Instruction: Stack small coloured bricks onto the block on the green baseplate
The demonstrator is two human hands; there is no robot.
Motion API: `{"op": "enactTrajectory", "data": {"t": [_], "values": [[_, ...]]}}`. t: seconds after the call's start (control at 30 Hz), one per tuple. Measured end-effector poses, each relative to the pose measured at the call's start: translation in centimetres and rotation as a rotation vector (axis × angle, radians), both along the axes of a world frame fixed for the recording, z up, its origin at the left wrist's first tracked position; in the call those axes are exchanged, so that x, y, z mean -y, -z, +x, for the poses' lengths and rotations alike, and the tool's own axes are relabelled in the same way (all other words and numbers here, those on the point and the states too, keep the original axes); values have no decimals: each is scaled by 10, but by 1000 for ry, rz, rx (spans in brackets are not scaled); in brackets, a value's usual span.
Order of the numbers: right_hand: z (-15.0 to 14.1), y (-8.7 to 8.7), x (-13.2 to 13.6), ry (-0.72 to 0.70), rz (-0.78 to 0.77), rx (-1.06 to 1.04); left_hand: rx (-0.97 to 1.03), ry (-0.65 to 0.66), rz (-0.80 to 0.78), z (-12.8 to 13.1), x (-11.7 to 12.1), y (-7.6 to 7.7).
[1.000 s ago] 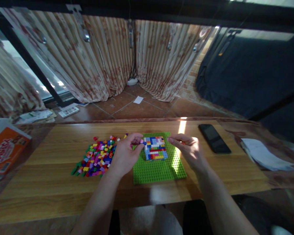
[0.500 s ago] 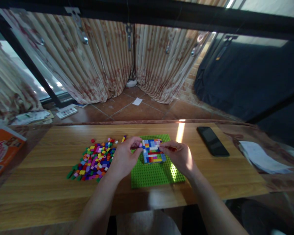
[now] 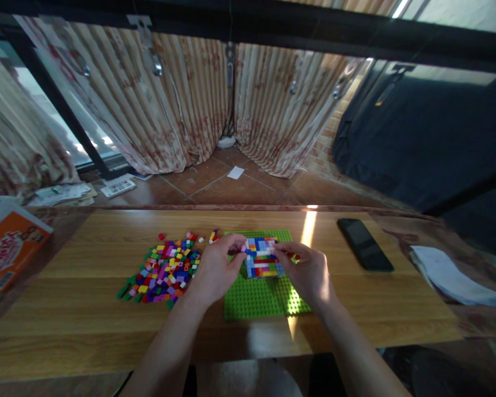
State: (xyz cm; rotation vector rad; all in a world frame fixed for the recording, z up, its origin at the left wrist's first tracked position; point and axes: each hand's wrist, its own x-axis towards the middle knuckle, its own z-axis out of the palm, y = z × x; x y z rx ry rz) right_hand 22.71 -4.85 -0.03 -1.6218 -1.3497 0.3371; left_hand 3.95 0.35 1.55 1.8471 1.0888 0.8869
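Brick block on far half of green baseplate looks light, stiff, studs prob. grippy but joints might pop, so best held low by its sides; L hand pinches small brick near plate's L edge, R hand over plate's R side, can't tell if gripping.

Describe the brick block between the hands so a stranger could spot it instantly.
On the wooden table, find the green studded baseplate. Toward its far edge, between the left hand and the right hand, sits the multicoloured brick block. Unlike the loose brick pile to its left, its pieces are joined into one neat rectangle.
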Motion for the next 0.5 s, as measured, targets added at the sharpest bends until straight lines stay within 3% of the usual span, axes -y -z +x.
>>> {"op": "enactTrajectory", "data": {"t": [0.2, 0.5], "values": [[-1, -2, 2, -21, -10, 66, -16, 5, 25, -1, 0, 2], [0, -2, 3, -75, -4, 357, -28, 10, 43, -2, -1, 6]]}}
